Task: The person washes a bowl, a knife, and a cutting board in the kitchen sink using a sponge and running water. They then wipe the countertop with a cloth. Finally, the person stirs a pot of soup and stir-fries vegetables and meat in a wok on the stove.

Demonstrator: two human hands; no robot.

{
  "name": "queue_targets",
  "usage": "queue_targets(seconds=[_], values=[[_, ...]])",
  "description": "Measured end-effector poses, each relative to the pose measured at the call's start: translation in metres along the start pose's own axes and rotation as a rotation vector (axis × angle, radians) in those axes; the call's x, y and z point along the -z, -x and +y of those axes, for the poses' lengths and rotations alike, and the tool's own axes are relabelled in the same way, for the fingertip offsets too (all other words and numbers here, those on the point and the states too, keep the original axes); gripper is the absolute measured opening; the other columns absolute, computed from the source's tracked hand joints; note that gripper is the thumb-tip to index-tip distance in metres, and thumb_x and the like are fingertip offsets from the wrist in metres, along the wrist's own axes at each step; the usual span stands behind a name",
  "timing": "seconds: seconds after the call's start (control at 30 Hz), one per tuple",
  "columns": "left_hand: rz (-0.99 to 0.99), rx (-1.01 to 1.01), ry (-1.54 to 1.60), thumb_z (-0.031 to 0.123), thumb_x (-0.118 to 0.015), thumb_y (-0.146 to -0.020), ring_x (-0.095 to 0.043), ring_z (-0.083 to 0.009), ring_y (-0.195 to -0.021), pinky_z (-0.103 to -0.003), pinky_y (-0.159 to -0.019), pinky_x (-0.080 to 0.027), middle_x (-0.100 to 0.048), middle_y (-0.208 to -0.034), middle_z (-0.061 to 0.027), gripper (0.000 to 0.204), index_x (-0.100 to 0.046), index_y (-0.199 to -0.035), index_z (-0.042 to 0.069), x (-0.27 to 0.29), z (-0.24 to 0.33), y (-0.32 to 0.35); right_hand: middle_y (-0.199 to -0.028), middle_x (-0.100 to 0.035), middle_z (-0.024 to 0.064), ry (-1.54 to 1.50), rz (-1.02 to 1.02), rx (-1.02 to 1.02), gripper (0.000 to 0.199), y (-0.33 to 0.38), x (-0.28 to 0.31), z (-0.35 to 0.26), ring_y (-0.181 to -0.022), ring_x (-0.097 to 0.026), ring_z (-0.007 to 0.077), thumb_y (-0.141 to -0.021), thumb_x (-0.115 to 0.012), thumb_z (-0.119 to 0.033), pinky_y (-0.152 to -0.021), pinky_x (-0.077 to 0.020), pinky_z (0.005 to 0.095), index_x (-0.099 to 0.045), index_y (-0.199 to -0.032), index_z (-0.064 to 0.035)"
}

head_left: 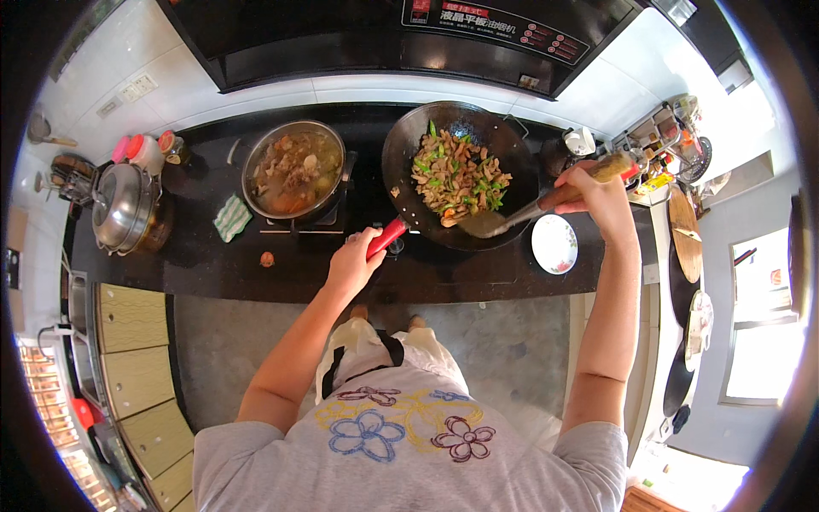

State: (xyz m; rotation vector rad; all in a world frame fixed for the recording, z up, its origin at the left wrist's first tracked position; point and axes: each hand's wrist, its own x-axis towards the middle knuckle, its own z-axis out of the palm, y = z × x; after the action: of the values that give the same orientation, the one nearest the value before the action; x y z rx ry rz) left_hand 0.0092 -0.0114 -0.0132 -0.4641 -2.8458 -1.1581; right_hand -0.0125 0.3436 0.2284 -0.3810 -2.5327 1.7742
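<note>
My left hand [351, 262] is closed around the red handle [388, 237] of a dark wok [398, 162]. Sliced meat with green pepper pieces [461, 175] lies in the wok. In my right hand [589, 194] is a spatula [531, 211] with a brown handle, gripped above the wok's right side. Its metal blade rests low inside the wok, at the near right edge of the food. A white plate with a floral pattern [554, 245] sits on the counter just below my right hand and right of the wok.
Left of the wok, a steel pot of stew [293, 171] stands on a burner. A folded green-and-white cloth [231, 218] and a lidded steel pot [126, 205] are farther left. Bottles and a rack [661, 136] fill the right corner. The range hood [384, 43] hangs above.
</note>
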Motion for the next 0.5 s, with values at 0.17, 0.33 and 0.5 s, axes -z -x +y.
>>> queue_targets(seconds=[0.17,0.33,0.5], values=[[0.007,-0.030,0.020,0.021,-0.070,-0.085,-0.064,-0.0350,-0.088,-0.043,-0.072,-0.053,-0.063,-0.097,-0.0145,0.038,-0.054,-0.118,0.013,-0.007,0.003,-0.003,-0.080,-0.067,0.0130,-0.121,0.105,0.055,0.015,-0.032,-0.037,0.072,-0.067,-0.070,0.0210,-0.084,-0.064,-0.007,-0.052,-0.0602,0.0289,-0.064,-0.083,0.0081],[0.018,-0.047,-0.002,0.021,-0.070,-0.085,-0.065,-0.0352,-0.086,-0.043,-0.071,-0.053,-0.064,-0.096,-0.0147,0.038,-0.054,-0.119,0.013,-0.006,-0.004,-0.001,-0.084,-0.067,0.0131,-0.303,0.205,0.166,0.013,-0.056,-0.043,0.066,-0.073,-0.070,0.0213,-0.086,-0.062,-0.004,-0.057,-0.0616,0.0294,-0.064,-0.086,0.0089],[0.015,-0.042,0.001,0.021,-0.070,-0.085,-0.065,-0.0354,-0.083,-0.043,-0.072,-0.053,-0.064,-0.096,-0.0151,0.038,-0.054,-0.119,0.013,-0.005,-0.003,0.000,-0.085,-0.068,0.0126,-0.350,0.206,0.281,0.012,-0.066,-0.051,0.077,-0.074,-0.069,0.0188,-0.087,-0.063,-0.005,-0.063,-0.0617,0.0297,-0.067,-0.085,0.0067]])
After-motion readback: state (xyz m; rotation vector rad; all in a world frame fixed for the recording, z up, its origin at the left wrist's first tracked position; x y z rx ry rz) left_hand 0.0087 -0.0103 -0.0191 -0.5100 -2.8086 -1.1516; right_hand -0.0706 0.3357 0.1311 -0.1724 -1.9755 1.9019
